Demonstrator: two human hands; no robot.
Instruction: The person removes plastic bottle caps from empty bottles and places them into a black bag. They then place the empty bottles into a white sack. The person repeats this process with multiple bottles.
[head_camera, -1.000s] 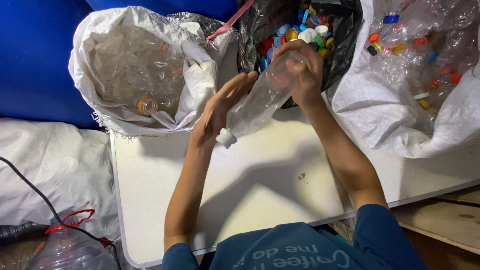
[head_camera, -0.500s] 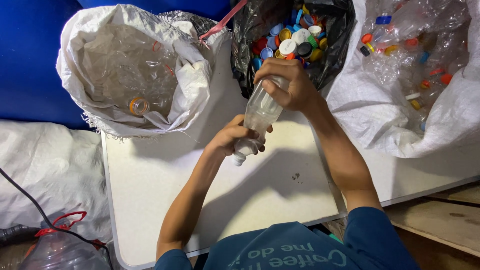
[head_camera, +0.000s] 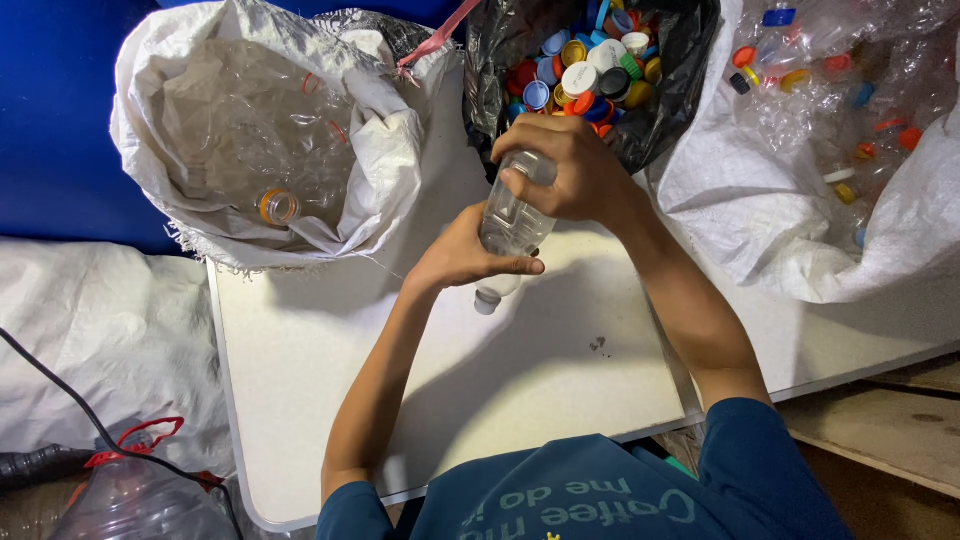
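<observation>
A clear plastic bottle (head_camera: 512, 225) was held above the white table (head_camera: 300, 380), its long axis tilted, neck pointing toward the person. The right hand (head_camera: 565, 170) was clenched round its base; the left hand (head_camera: 465, 258) was wrapped just above the white cap (head_camera: 487, 300).

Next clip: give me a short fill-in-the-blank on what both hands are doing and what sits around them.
1. Both hands grip one clear plastic ____.
2. The right hand holds its base end, while the left hand wraps the end nearest the ____ cap.
3. The black bag behind the hands is full of loose coloured ____.
4. The white sack on the left holds clear bottles; one shows an ____ neck ring.

Missing words: bottle; white; caps; orange
</observation>
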